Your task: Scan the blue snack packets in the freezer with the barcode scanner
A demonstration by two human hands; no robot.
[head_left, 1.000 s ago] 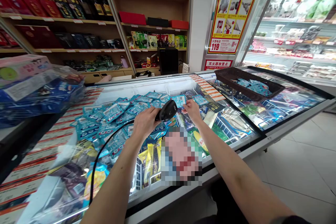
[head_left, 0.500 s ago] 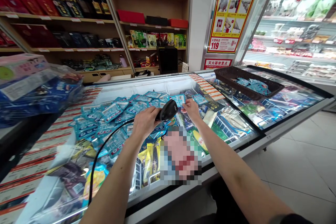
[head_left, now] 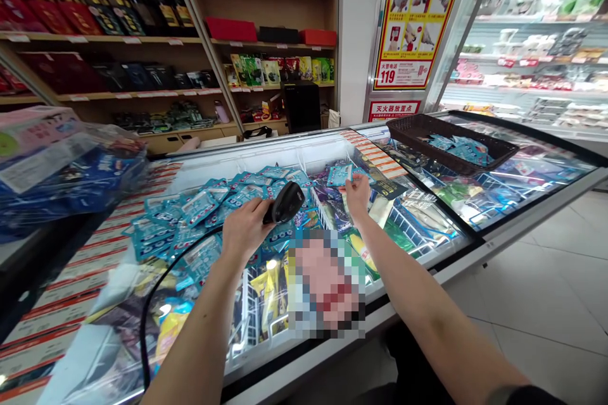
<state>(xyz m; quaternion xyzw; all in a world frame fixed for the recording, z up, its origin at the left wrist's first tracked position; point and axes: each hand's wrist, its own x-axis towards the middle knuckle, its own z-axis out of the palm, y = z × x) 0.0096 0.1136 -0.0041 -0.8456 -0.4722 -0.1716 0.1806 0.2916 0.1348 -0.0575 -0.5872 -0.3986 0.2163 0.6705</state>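
Observation:
My left hand (head_left: 246, 228) is wrapped round the handle of a black corded barcode scanner (head_left: 287, 202), its head turned to the right. From the handle the black cable (head_left: 151, 297) curves down along my left forearm. Between the fingertips of my right hand (head_left: 357, 195) is the edge of a small blue packet (head_left: 340, 174), held above the glass top. A spread-out heap of similar blue packets (head_left: 199, 205) covers the glass beyond and left of the scanner. Another packet is partly hidden behind my right fingers.
The glass-topped chest freezer (head_left: 441, 259) holds bagged goods in wire baskets. A dark brown tray (head_left: 413, 133) with several blue packets stands at the right. Plastic-wrapped goods (head_left: 71, 164) are at the left. A blurred patch (head_left: 327, 285) covers something near the front edge.
My right hand has moved slightly right with the blue packet, away from the scanner. My left hand and the scanner have shifted a little left and down.

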